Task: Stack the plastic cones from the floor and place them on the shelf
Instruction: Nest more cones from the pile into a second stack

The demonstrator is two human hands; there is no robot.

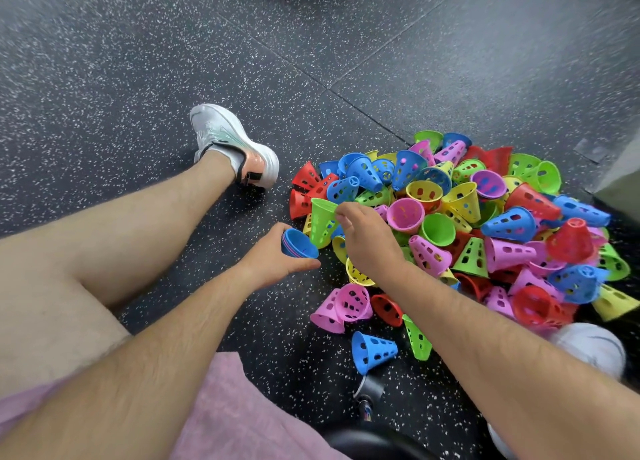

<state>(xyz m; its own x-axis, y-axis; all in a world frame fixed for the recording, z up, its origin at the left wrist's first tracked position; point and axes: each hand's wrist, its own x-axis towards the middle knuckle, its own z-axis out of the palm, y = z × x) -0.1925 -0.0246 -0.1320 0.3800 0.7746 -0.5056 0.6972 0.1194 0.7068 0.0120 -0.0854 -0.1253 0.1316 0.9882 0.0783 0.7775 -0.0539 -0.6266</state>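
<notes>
A big pile of perforated plastic cones [460, 224] in red, blue, green, yellow and pink lies on the dark speckled floor at the right. My left hand [273, 259] grips a short nested stack [298, 244] with a blue cone on top, its open mouth facing up. My right hand [367, 238] pinches the rim of a green cone [322, 222], held just above and beside the stack. Loose near me lie a pink pair [341, 305], a blue cone [372, 350] and a green cone [417, 338]. No shelf is in view.
I sit on the floor. My left leg stretches forward, ending in a white sneaker [235, 144]. My right shoe [588, 347] sits by the pile's near edge. A dark round object [367, 390] lies below the blue cone. A grey corner [620, 179] stands at far right.
</notes>
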